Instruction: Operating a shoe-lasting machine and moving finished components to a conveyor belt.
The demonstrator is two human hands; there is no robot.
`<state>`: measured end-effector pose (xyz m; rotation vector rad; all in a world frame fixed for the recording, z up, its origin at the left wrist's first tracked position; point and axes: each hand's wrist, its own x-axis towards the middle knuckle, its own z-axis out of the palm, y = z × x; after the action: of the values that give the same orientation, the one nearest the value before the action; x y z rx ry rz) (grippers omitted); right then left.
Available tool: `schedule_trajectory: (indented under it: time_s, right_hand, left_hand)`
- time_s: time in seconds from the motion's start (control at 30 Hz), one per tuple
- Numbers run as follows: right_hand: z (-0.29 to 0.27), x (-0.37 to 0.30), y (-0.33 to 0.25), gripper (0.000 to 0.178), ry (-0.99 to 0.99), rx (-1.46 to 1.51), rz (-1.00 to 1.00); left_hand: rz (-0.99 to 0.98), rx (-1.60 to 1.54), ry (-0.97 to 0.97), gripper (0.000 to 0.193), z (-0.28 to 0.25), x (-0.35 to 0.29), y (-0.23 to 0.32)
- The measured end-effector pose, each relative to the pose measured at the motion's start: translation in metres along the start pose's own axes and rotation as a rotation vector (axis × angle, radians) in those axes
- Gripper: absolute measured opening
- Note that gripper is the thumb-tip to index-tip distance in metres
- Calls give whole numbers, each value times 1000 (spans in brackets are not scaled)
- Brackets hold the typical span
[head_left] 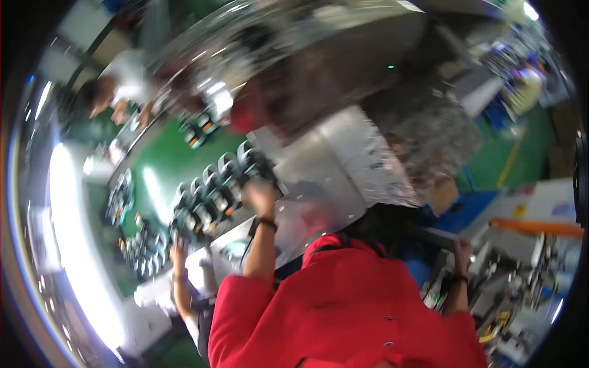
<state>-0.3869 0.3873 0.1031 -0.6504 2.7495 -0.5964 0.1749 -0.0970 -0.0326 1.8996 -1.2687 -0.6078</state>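
Hands at a row of motors

Left hand and right hand touch the motors on the green surface; grip unclear through blur.

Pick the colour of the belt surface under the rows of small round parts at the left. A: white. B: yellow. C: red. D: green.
D: the belt beneath the rows of small round parts is plainly green, with glare streaks across it.

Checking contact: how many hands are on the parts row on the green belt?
2: a red-sleeved hand at the upper end of the row, a bare-armed hand at its lower end; blur may hide more.
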Motion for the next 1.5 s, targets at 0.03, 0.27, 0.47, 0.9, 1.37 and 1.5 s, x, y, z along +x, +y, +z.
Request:
schedule_trajectory:
  time_s: [0.03, 0.27, 0.47, 0.9, 1.37, 1.5]
  right_hand:
    - [-1, 7, 9, 39, 87, -162, 24]
    - [55, 130, -92, 53, 97, 63, -180]
    - [82, 193, -159, 74, -15, 227, -232]
    - [228, 365, -103, 32, -551, 558, -715]
    - [-8, 320, -199, 72, -479, 965, -694]
    - [-93, 215, -288, 95, -636, 1058, -916]
  left_hand:
    - [-213, -182, -249, 67, -18, -20, 93]
    - [244, -436, -480, 56, -90, -112, 252]
    - [871, -179, -603, 54, -58, -181, 379]
    - [914, 231, -335, 56, -8, -218, 409]
    - [874, 109, -227, 45, -2, -227, 390]
    - [940, 95, -233, 37, -10, -242, 437]
